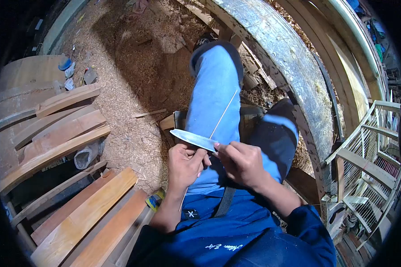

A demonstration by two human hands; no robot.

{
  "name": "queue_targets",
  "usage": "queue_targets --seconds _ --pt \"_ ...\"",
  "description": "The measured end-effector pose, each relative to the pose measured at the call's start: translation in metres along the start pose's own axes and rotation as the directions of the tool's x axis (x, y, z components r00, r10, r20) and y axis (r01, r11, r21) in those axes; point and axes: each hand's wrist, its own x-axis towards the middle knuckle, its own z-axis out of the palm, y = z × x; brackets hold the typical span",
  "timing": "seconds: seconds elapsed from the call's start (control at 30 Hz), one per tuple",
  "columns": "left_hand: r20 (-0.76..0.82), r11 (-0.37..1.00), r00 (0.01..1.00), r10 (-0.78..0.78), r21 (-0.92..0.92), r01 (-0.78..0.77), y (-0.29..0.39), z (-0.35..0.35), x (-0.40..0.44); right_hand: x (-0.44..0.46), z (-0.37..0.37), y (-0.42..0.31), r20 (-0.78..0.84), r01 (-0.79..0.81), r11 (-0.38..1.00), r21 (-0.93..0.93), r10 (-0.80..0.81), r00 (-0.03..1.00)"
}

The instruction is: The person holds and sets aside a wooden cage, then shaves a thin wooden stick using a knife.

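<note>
Gripping blade (190, 139) in right hand (243, 163), thin stick (223, 114) pinched in left hand (185, 164) — blade crossing stick above jeans (214, 98). Clear plastic bag (87, 155) beside curved plank (58, 154) — contents too unclear to tell.

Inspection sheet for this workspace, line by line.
Surface: no tabletop under the work, held above light-blue trousers; floor of brown wood shavings.
Job's things: silver pointed metal blade crossing a thin tan stick.
Clutter: crumpled clear plastic bag beside the boards.
Grippers: bare left hand closed on the stick; bare right hand closed on the blade's near end.
Cables: nothing seen.
Surroundings: brown wooden boards left, pale slatted wooden frame right.
</note>
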Motion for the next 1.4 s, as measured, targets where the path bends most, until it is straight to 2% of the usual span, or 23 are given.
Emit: queue_targets --seconds 0.07,0.13,0.17,0.2,0.27,0.33,0.43,0.47,0.57,0.67,0.7,0.73,0.83,0.87,0.93,1.0,1.07,1.13,1.2,1.27,1.3,1.33,1.4 --pt "-0.034 0.998 0.999 0.033 -0.057 -0.035 0.000 0.002 -0.001 0.002 0.001 0.009 0.004 0.018 0.999 -0.048 -0.018 1.000" --pt "-0.007 0.996 0.999 0.051 -0.073 -0.051 -0.002 -0.001 0.000 0.006 0.005 0.021 -0.148 -0.044 0.999 -0.004 0.043 0.988" --pt "-0.009 0.996 0.999 0.047 -0.078 -0.047 -0.002 -0.001 -0.001 0.007 0.006 0.024 -0.153 -0.066 0.998 -0.011 0.064 0.986" --pt "-0.011 0.996 0.999 0.042 -0.083 -0.043 -0.001 0.000 -0.001 0.004 0.006 0.021 -0.151 -0.066 0.998 -0.010 0.064 0.986" --pt "-0.008 0.998 1.000 0.019 -0.065 -0.019 -0.005 -0.005 -0.001 -0.003 0.005 0.008 0.002 0.040 0.998 -0.046 -0.040 0.999" --pt "-0.001 0.999 1.000 -0.003 -0.045 0.003 -0.004 -0.006 -0.001 -0.002 0.007 0.009 0.007 0.048 0.996 -0.080 -0.048 0.999" --pt "-0.019 0.996 1.000 0.008 -0.087 -0.009 -0.001 -0.003 -0.002 0.011 0.013 0.027 -0.264 -0.093 0.995 0.037 0.099 0.959" --pt "-0.021 0.996 1.000 0.009 -0.088 -0.011 -0.001 -0.003 -0.002 0.010 0.013 0.026 -0.263 -0.090 0.995 0.037 0.097 0.960" --pt "-0.018 0.997 1.000 0.000 -0.078 -0.001 -0.002 -0.003 -0.003 -0.001 0.008 0.009 -0.027 0.042 0.993 -0.107 -0.045 0.999" --pt "-0.027 0.995 1.000 -0.009 -0.096 0.006 -0.001 -0.005 -0.002 0.005 0.008 0.023 -0.135 0.011 1.000 -0.008 -0.012 0.991" --pt "-0.017 0.996 1.000 -0.019 -0.091 0.017 0.000 -0.005 -0.002 0.010 0.012 0.030 -0.259 -0.045 0.996 0.074 0.063 0.964" --pt "-0.009 0.996 1.000 -0.029 -0.086 0.028 0.000 -0.005 -0.003 0.013 0.010 0.029 -0.273 -0.097 0.995 0.022 0.099 0.957" --pt "0.000 0.998 0.999 -0.044 -0.053 0.044 -0.003 -0.010 -0.003 -0.003 0.007 0.015 -0.046 0.071 0.995 -0.076 -0.074 0.996" --pt "0.013 0.998 0.998 -0.055 -0.027 0.055 -0.005 -0.012 -0.003 -0.008 0.011 0.015 -0.024 0.116 0.991 -0.068 -0.118 0.993" --pt "0.016 0.998 0.999 -0.046 -0.053 0.047 -0.001 -0.010 -0.003 -0.002 0.010 0.024 -0.083 0.064 0.998 -0.003 -0.064 0.994" --pt "0.009 0.995 0.999 -0.039 -0.086 0.039 0.000 -0.007 -0.004 0.011 0.011 0.033 -0.259 -0.094 0.992 0.082 0.113 0.959" --pt "0.017 0.996 0.999 -0.027 -0.079 0.028 0.001 -0.006 -0.004 0.006 0.014 0.030 -0.233 0.023 0.998 0.056 -0.009 0.972" --pt "0.013 0.998 0.999 -0.036 -0.055 0.037 -0.009 -0.013 -0.004 -0.007 0.011 0.013 -0.019 0.121 0.988 -0.095 -0.123 0.992" --pt "0.010 0.999 0.999 -0.043 -0.030 0.043 -0.009 -0.014 -0.003 -0.004 0.007 0.013 -0.022 0.079 0.994 -0.072 -0.081 0.997" --pt "0.003 0.995 1.000 -0.011 -0.101 0.012 -0.004 -0.009 -0.004 0.011 0.006 0.028 -0.240 -0.032 0.997 0.070 0.048 0.970" --pt "0.004 0.995 1.000 -0.012 -0.102 0.012 -0.005 -0.009 -0.005 0.014 0.008 0.036 -0.302 -0.125 0.989 0.074 0.141 0.943" --pt "0.001 0.995 1.000 -0.012 -0.104 0.012 -0.006 -0.008 -0.006 0.013 0.009 0.036 -0.297 -0.107 0.994 0.023 0.109 0.949" --pt "-0.015 0.993 1.000 -0.026 -0.119 0.024 -0.005 -0.008 -0.006 0.001 0.006 0.024 -0.092 0.049 0.999 -0.016 -0.051 0.994"
